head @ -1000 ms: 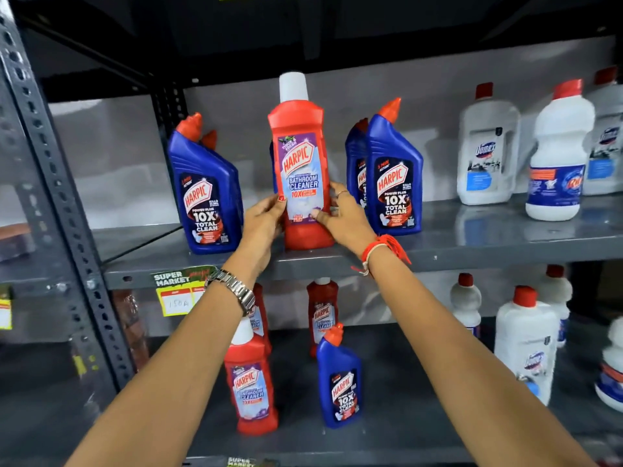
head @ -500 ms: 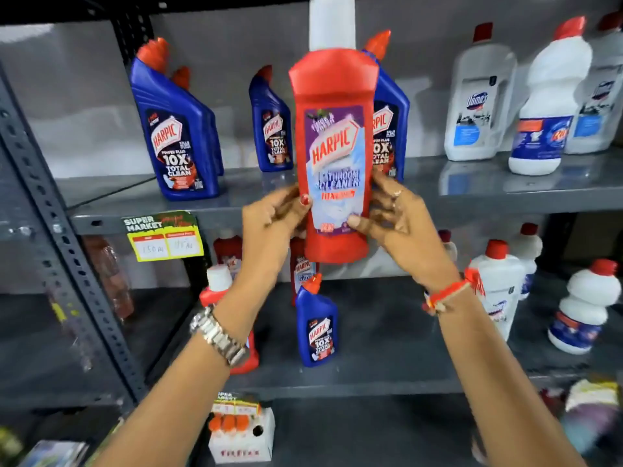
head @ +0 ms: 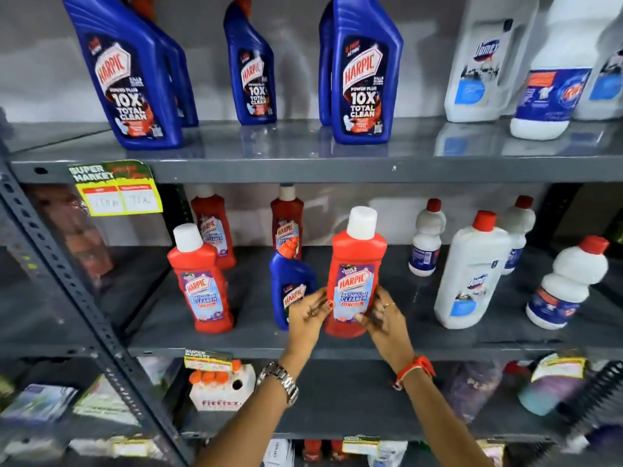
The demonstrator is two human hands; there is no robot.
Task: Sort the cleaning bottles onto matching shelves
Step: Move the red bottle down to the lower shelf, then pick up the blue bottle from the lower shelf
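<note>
A red Harpic bathroom-cleaner bottle point(head: 358, 264) with a white cap stands upright at the front of the middle shelf point(head: 505, 343). My left hand point(head: 307, 315) and my right hand point(head: 384, 318) grip its lower sides. A small blue Harpic bottle point(head: 290, 281) stands just left of it, partly behind my left hand. Another red bottle point(head: 200, 281) is further left, with two more red ones point(head: 214, 227) point(head: 287, 214) at the back. Several blue Harpic bottles point(head: 364, 72) point(head: 128, 75) point(head: 251, 65) stand on the upper shelf point(head: 303, 166).
White bottles with red caps point(head: 472, 267) point(head: 569, 284) point(head: 426, 237) fill the right of the middle shelf; more white bottles point(head: 488, 55) stand upper right. A perforated grey upright point(head: 67, 274) runs down the left. A price tag point(head: 116, 188) hangs on the upper shelf edge. The lower shelf holds boxes and packets point(head: 222, 387).
Both hands have carried the red bottle down from the upper shelf to the middle shelf, beside the small blue bottle. The view has tilted downward.
</note>
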